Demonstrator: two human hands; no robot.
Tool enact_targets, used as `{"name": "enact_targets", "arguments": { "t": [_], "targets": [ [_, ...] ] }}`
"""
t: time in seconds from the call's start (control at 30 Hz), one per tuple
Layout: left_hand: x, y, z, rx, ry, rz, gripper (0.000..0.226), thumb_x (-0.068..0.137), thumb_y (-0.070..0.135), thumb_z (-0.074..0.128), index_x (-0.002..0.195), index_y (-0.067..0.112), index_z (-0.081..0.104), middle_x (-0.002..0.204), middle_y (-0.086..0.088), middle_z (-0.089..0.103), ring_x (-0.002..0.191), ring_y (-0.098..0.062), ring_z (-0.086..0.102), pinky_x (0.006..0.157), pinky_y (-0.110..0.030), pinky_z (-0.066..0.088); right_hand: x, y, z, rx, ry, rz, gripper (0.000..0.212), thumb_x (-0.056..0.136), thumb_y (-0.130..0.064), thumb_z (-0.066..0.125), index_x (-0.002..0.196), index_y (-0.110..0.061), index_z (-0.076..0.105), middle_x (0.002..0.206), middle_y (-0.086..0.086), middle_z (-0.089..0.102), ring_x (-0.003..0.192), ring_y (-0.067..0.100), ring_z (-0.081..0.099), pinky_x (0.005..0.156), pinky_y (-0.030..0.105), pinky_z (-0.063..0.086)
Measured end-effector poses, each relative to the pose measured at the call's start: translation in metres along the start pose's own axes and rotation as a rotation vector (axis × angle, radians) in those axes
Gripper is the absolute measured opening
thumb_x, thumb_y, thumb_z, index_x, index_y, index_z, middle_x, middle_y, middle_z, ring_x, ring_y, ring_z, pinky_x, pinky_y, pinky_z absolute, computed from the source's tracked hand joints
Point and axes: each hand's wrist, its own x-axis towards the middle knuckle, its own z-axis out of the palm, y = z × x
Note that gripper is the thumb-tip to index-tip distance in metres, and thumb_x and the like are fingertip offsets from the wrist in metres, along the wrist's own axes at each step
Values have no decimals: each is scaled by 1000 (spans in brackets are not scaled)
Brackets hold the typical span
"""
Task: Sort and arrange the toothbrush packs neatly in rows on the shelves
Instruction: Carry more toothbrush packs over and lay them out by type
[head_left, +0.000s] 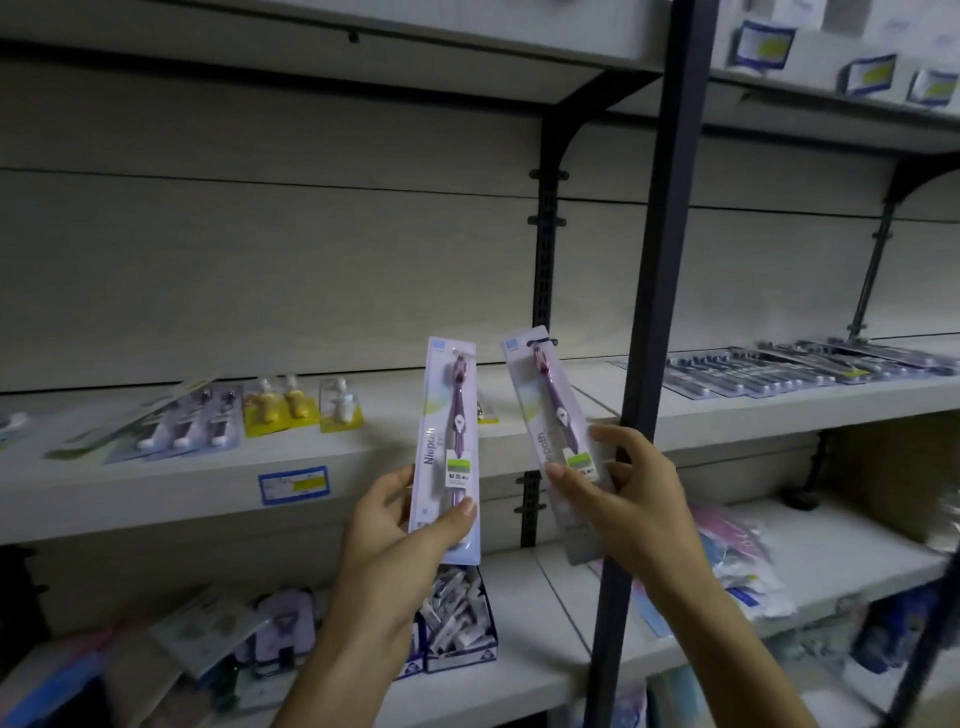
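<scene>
My left hand (400, 540) grips the lower end of a purple toothbrush pack (448, 415), held nearly upright in front of the middle shelf (208, 483). My right hand (623, 488) pinches a second, matching purple toothbrush pack (550, 410), which tilts to the left beside the first. The two packs are apart. On the middle shelf to the left lie flat toothbrush packs (182, 421) and small yellow-carded packs (280, 405). A row of dark toothbrush packs (779, 369) lies flat on the right section of the shelf.
A dark upright post (660, 260) stands just right of my right hand. The lower shelf holds an open blue box of small packets (457, 618), mixed packs (249, 634) at left and bagged goods (737, 566) at right. A blue price label (293, 484) sits on the shelf edge.
</scene>
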Motion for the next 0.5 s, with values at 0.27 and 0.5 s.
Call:
{"name": "enact_targets", "arguments": {
  "t": [0.27,0.5],
  "targets": [
    [53,-9,26,-6,-32,36,30,76,-1,72,92,22,60,90,4,72,67,-3,69,57,-15,55,43,16,3,-53,29,-29,51,77,-34,74,122,-26,49,92,-12,62,80,9,68,66,33,60],
    [111,-15,39,5,-47,86,47,75,2,74,117,12,57,90,2,72,68,-5,70,56,-18,55,96,23,22,-88,44,-52,53,79,-36,73,125,-26,48,93,-9,63,79,8,67,65,27,58]
  ]
}}
